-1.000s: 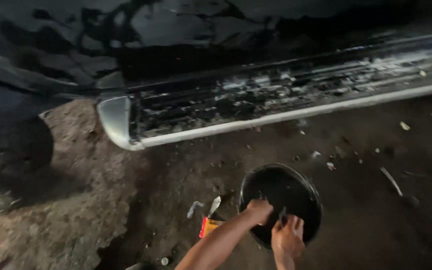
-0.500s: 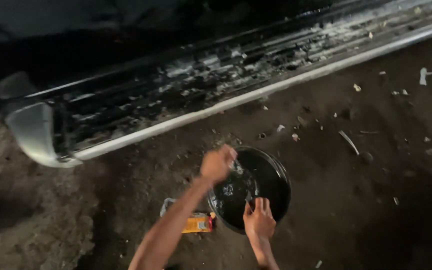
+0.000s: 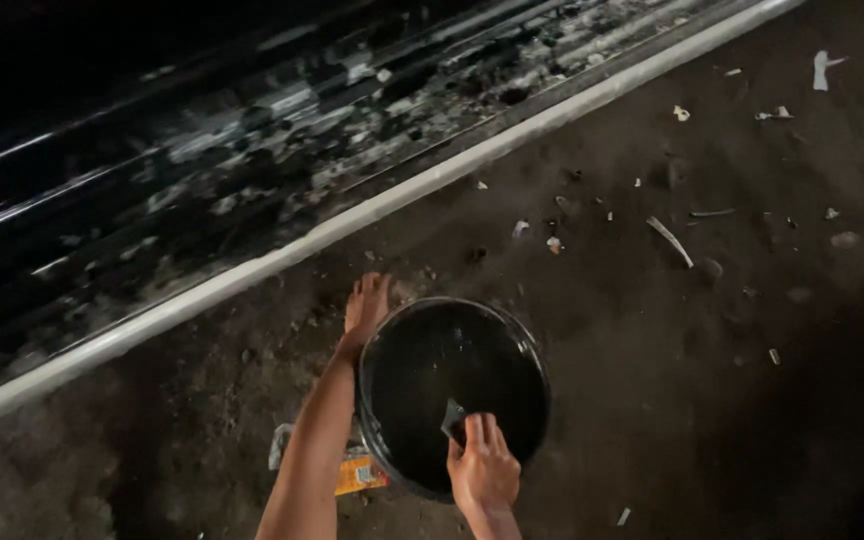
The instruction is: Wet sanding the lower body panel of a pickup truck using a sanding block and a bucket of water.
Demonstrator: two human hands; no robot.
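A round black bucket [image 3: 512,345] holding dark water stands on the dirt ground in the lower middle of the head view. My right hand [image 3: 482,468] is at the bucket's near rim, pinching a small dark flat piece [image 3: 453,420] over the water. My left hand [image 3: 366,305] reaches past the bucket's far left rim with fingers stretched flat and nothing in it. Ahead lies a vehicle's dirty, soapy side step [image 3: 282,170] with a pale metal edge.
A small orange packet [image 3: 361,472] and a crumpled pale wrapper [image 3: 280,445] lie on the ground left of the bucket. Bits of paper and litter [image 3: 672,238] are scattered over the dirt on the right. Lighting is dim.
The view has swung right along the step. My left hand has left the bucket rim and stretched out flat beyond it. My right hand stays at the near rim holding the dark piece.
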